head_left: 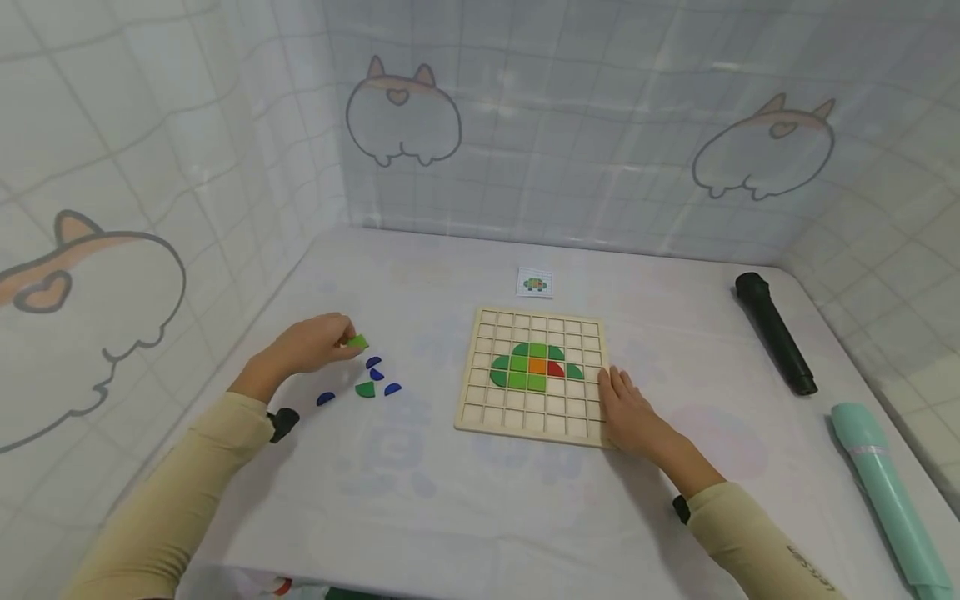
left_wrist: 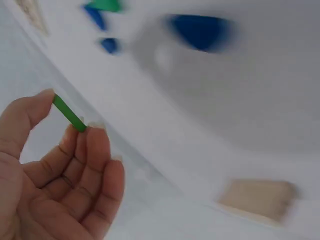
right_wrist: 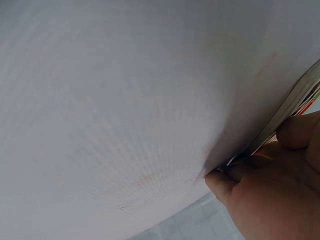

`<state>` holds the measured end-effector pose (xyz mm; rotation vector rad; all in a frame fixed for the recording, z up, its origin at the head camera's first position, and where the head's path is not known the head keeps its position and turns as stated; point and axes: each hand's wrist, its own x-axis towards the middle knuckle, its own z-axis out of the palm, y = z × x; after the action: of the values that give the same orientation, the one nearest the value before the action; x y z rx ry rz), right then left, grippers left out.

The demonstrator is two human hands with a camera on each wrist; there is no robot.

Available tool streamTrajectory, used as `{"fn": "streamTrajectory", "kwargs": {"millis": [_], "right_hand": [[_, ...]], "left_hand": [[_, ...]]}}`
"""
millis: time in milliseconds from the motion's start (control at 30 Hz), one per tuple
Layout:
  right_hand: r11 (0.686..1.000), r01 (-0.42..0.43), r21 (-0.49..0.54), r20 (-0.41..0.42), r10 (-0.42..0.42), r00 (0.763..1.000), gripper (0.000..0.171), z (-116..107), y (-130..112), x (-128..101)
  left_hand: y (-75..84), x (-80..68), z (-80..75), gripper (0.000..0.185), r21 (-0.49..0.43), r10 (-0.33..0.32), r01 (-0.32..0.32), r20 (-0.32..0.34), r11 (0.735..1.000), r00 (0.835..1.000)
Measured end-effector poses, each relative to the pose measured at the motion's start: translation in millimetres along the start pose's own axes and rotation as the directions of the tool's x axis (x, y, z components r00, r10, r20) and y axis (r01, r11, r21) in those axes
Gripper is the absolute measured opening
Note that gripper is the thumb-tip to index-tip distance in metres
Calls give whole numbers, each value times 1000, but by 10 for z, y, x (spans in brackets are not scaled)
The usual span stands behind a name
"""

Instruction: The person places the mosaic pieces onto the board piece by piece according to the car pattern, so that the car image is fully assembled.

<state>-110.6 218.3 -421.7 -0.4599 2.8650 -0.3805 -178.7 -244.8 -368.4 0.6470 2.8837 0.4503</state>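
Observation:
My left hand [head_left: 311,344] pinches a light green square tile [head_left: 358,342] between thumb and fingers at the left of the table. In the left wrist view the green tile [left_wrist: 69,113] shows edge-on. Just below the hand lie several blue half-round pieces [head_left: 392,388] and a green quarter-round piece [head_left: 365,389]. A wooden grid board [head_left: 525,433] lies at the centre, with green, orange and red tiles [head_left: 537,365] grouped in its cells. Along the board's right edge rests my right hand [head_left: 630,417], its fingers extended and touching the rim.
A small pattern card [head_left: 535,283] lies behind the board. On the right are a black microphone-shaped object [head_left: 776,333] and a mint-green cylinder [head_left: 888,500]. A blurred beige block [left_wrist: 257,200] shows in the left wrist view. White curtains [head_left: 570,125] enclose the table's back and sides.

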Motion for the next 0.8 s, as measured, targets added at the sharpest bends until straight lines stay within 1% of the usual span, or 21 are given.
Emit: {"fn": "streamTrajectory", "kwargs": {"millis": [67, 133, 200, 300, 367, 433, 500, 600, 667, 733, 800], "right_hand": [[1000, -1, 7, 1, 1, 1000, 51, 0, 3, 0], [1000, 4, 10, -3, -4, 1000, 51, 1, 6, -2], [1000, 4, 11, -6, -4, 1000, 51, 1, 7, -2], [1000, 4, 16, -10, -3, 1000, 51, 4, 5, 1], [1000, 1, 16, -9, -1, 1000, 51, 8, 10, 8], [1000, 1, 16, -7, 0, 1000, 51, 9, 14, 13], [1000, -3, 13, -6, 3, 1000, 51, 8, 20, 18], [1000, -10, 7, -12, 10, 1000, 51, 3, 25, 23], [1000, -12, 3, -13, 12, 1000, 51, 8, 32, 27], [1000, -11, 3, -13, 11, 1000, 51, 16, 36, 31], [1000, -5, 4, -12, 5, 1000, 51, 26, 39, 34]], "left_hand": [[180, 129, -27, 18, 7, 56, -56, 4, 998, 998], [372, 279, -22, 18, 25, 113, -113, 16, 993, 993], [581, 436, 0, 18, 62, 153, -155, 36, 986, 988], [902, 668, 51, 19, 105, 219, -225, 73, 969, 973], [1109, 795, 104, 20, 121, 258, -269, 97, 956, 961], [1291, 909, 186, 20, 137, 313, -326, 109, 935, 943], [1461, 1012, 288, 21, 173, 371, -388, 125, 905, 920], [1691, 1147, 465, 23, 244, 446, -471, 154, 847, 882], [1828, 1216, 576, 23, 269, 477, -511, 187, 816, 859], [1940, 1262, 670, 25, 276, 488, -533, 216, 800, 846], [2020, 1291, 747, 26, 280, 491, -540, 228, 794, 841]]}}
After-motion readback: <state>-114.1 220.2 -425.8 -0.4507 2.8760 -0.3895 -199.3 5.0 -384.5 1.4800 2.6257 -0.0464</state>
